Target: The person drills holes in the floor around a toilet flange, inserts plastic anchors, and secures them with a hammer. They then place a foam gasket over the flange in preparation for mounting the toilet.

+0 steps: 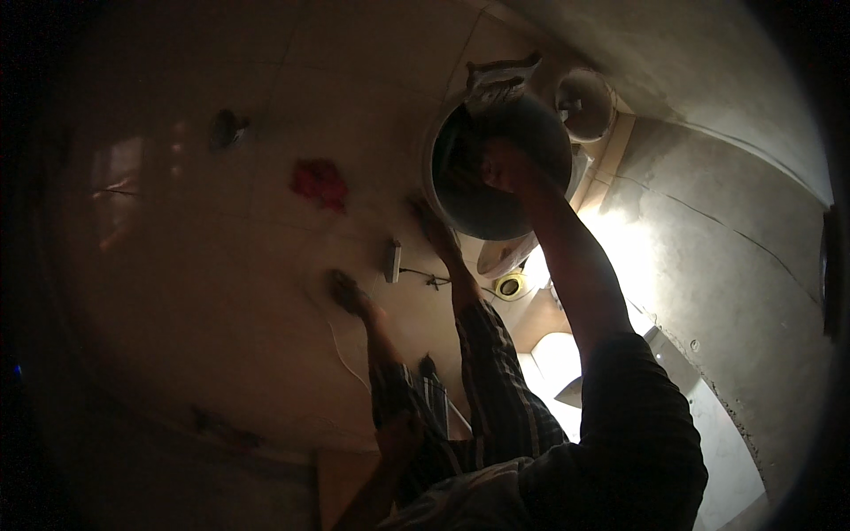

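Note:
My right arm stretches forward into a large round bucket (pixel 428 164) with a pale rim. Inside it my right hand (pixel 503 166) has its fingers curled; something dark lies by them, too dim to name. A crumpled greyish cloth (pixel 498 78) hangs over the bucket's far rim. Low in the picture, my left hand (pixel 401 435) rests by my thigh, against the striped trousers. Its fingers are lost in shadow.
A smaller pale bucket (pixel 586 102) stands beyond, near the wall. Red cloth (pixel 320 184) lies on the tiled floor, with a small dark object (pixel 228 129) farther left. Near my feet are a white power strip (pixel 392 262) with a cord and a yellow ring-shaped thing (pixel 509 286).

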